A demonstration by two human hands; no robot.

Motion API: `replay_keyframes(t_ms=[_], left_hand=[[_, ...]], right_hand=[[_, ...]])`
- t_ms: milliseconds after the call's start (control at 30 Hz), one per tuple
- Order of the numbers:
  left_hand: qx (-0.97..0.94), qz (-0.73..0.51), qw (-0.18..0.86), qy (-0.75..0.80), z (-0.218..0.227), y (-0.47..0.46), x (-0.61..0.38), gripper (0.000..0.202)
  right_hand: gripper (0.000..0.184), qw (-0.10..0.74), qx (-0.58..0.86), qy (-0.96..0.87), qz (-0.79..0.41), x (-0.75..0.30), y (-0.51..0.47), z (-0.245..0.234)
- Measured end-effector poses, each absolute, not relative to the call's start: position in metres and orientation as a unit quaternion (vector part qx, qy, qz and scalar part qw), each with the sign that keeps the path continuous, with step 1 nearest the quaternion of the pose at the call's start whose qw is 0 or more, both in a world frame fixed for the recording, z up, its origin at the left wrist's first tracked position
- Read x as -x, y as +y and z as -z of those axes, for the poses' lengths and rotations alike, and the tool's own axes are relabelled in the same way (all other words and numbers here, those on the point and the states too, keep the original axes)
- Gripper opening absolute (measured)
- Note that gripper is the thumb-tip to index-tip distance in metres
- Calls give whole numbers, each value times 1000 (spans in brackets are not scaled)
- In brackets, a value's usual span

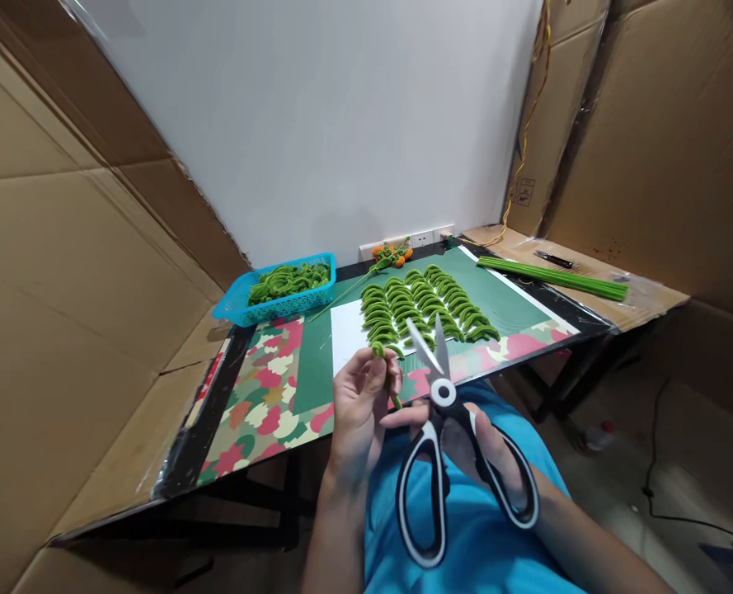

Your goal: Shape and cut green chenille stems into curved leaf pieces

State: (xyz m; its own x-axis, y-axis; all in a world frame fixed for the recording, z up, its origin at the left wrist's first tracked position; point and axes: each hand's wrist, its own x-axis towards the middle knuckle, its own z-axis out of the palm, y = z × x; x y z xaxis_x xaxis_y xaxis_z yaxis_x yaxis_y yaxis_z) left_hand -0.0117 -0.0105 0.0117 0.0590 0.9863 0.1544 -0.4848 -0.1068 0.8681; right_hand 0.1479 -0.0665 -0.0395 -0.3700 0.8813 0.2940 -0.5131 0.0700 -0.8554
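Observation:
My left hand [359, 396] pinches a green pipe cleaner [378, 350], whose curled end shows above the fingertips; a lower green end sticks out below them. In my right hand [490, 450] is a pair of black-and-white scissors [444, 393], its blades parted and pointing away from me. My right thumb is through one handle loop, and a finger reaches toward the lower green end; whether it touches cannot be made out. Just beyond the hands, rows of curled green pipe cleaner pieces [409, 307] lie on a white sheet [343, 324].
A blue basket [236, 312] of green curled pieces stands at the back left. Orange pipe cleaner flowers [393, 254] with green stems lie against the wall. At right are a bundle of straight green pipe cleaners [552, 278] and a black utility knife [553, 259]. Cardboard walls flank the table.

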Motion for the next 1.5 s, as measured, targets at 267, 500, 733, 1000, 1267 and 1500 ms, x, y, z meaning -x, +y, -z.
replay_keyframes(t_ms=[267, 500, 733, 1000, 1267, 1500], left_hand=[[-488, -572, 617, 230, -9, -20, 13, 42], [-574, -473, 602, 291, -7, -34, 4, 42], [-457, -605, 565, 325, -20, -22, 6, 40], [-386, -651, 535, 376, -23, -17, 7, 46], [-380, -673, 499, 391, -24, -16, 7, 45], [-393, -669, 480, 409, -23, -12, 9, 43]], right_hand=[[70, 703, 170, -384, -574, -141, -54, 25], [82, 761, 174, -334, -529, -146, -48, 21], [67, 631, 105, -431, -636, -144, -41, 25], [67, 426, 122, -639, -628, -157, -55, 16], [67, 265, -90, -387, -879, -143, -54, 48], [66, 307, -197, -295, -883, -140, -50, 62]])
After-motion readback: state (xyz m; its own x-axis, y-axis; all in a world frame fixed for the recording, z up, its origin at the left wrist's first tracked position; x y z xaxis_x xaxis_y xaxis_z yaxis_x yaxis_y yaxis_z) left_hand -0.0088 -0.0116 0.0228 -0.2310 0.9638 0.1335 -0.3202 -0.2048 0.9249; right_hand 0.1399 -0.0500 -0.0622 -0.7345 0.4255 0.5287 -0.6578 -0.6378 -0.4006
